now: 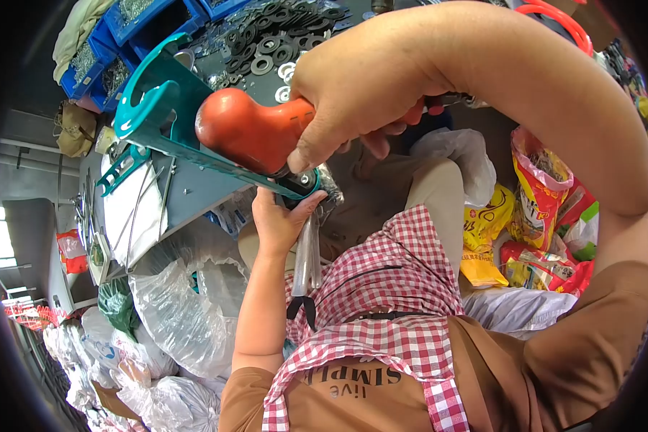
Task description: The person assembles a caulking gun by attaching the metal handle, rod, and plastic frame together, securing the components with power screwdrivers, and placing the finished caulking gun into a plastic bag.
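My right hand is wrapped round an orange power driver, whose rounded back end faces left. The driver's dark nose points down to a round black fitting at the near end of a long teal bracket. Below it, my left hand grips that near end, thumb and fingers closed round it. The bracket's far end, with curved arms, rises to the upper left over the workbench. Pale, shiny strips hang under my left hand; I cannot make out what they are.
Several black and silver washers lie heaped on the grey workbench. Blue bins of small hardware stand at the back left. A second teal piece lies near thin rods. Clear plastic bags and colourful packets flank my lap.
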Tool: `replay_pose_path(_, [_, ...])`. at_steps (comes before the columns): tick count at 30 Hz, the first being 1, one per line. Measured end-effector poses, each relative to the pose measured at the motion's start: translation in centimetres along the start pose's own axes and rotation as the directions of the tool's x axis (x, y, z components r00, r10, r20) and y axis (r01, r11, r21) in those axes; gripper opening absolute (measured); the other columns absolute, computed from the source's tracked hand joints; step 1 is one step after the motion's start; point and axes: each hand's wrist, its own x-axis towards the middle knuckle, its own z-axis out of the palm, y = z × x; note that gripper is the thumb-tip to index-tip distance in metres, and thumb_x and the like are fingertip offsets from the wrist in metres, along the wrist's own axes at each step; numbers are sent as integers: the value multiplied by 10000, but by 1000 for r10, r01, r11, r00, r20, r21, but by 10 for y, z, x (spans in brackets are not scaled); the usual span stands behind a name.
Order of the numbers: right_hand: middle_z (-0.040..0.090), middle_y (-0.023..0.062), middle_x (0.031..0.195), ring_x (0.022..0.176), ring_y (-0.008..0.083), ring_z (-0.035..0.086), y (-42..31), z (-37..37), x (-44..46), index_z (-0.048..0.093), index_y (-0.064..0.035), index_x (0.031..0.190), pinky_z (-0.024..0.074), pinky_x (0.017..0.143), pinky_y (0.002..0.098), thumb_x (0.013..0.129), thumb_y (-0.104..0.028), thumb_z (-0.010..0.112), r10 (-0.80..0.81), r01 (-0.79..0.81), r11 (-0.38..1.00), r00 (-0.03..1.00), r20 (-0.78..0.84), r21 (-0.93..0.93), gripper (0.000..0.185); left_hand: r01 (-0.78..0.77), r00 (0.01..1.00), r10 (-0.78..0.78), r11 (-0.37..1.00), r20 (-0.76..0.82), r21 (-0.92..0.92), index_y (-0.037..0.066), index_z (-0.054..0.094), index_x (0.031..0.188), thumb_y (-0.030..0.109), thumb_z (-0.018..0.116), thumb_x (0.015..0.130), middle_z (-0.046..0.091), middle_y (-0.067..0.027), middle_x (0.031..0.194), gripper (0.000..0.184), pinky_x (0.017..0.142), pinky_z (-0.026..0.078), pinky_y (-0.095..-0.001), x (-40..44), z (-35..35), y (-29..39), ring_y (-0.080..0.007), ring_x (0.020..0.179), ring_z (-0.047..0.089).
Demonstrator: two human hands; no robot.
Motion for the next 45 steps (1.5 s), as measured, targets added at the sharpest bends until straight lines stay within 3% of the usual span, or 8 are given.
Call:
replay_pose_path(8, [598, 89, 657, 480, 141, 564, 73, -11, -37, 584, -7, 956, 435, 431, 257, 725, -302, 641, -51, 87, 990, 954, -295, 109, 379, -4, 1000, 4, 1000, 4, -17, -47, 458, 1147, 98, 810, 608, 586, -119, 1051, 659, 780, 460, -263, -1, 1, 8, -144, 884, 570])
replay_pose_path(13, [614, 143, 844, 801, 334, 588, 187, 45, 15, 520, -104, 1096, 481, 694, 387, 722, -248, 659, -19, -322, 909, 604, -797, -266, 424, -40, 999, 40, 999, 13, -20, -20, 441, 1169, 36, 769, 645, 553, -88, 1091, 621, 824, 418, -241, -1, 2, 12, -123, 943, 516])
replay_pose_path(25, [530, 112, 1068, 912, 303, 566, 263, 108, 86, 500, -121, 1127, 448, 761, 426, 742, -287, 640, 169, -441, 897, 300, -939, 20, 442, -103, 992, 106, 993, -63, 51, -33, 420, 1192, 136, 824, 589, 551, -123, 1055, 746, 862, 420, -314, -2, 3, -2, -187, 961, 533])
replay_pose_path(27, [553, 119, 1000, 873, 299, 564, 224, 123, 80, 549, -68, 1028, 428, 770, 437, 725, -221, 628, -149, -363, 913, 132, -980, -187, 349, -107, 983, 102, 994, -155, -26, -26, 289, 1284, 324, 847, 523, 419, -146, 1235, 1006, 938, 361, -366, -1, -6, 9, -265, 1116, 437])
replay_pose_path(29, [584, 109, 888, 810, 271, 567, 126, 145, 58, 581, -36, 875, 457, 676, 374, 697, -150, 605, -397, 152, 916, 204, -895, -371, 213, -256, 955, 198, 928, -223, -272, -8, 267, 1290, 345, 834, 536, 382, -144, 1266, 1007, 997, 290, -394, 21, -14, 42, -263, 1184, 391])
replay_pose_path(30, [583, 85, 887, 798, 236, 572, 57, 204, 67, 583, -52, 866, 461, 638, 350, 684, -178, 622, -566, 793, 569, 187, -803, -216, 225, -274, 952, 189, 880, -243, -389, -5, 290, 1266, 281, 820, 574, 408, -138, 1230, 917, 965, 322, -384, 31, -15, 65, -249, 1142, 421])
replay_pose_path(32, [559, 38, 856, 818, 181, 549, 13, 228, 64, 560, -70, 875, 437, 711, 324, 719, -174, 546, -759, 791, 358, -63, -648, -496, 188, -308, 945, 199, 807, -259, -503, -2, 313, 1241, 217, 807, 612, 434, -132, 1194, 829, 934, 353, -374, 46, -12, 92, -234, 1099, 451])
replay_pose_path(45, [568, 65, 887, 886, 192, 550, 31, 223, 70, 560, -32, 954, 437, 813, 320, 719, -131, 500, -810, 815, 379, 63, -583, -439, 262, -153, 943, 312, 716, 116, -681, -3, 416, 1096, 0, 592, 729, 477, -62, 860, 407, 669, 388, -262, 68, -25, 70, -131, 773, 459])
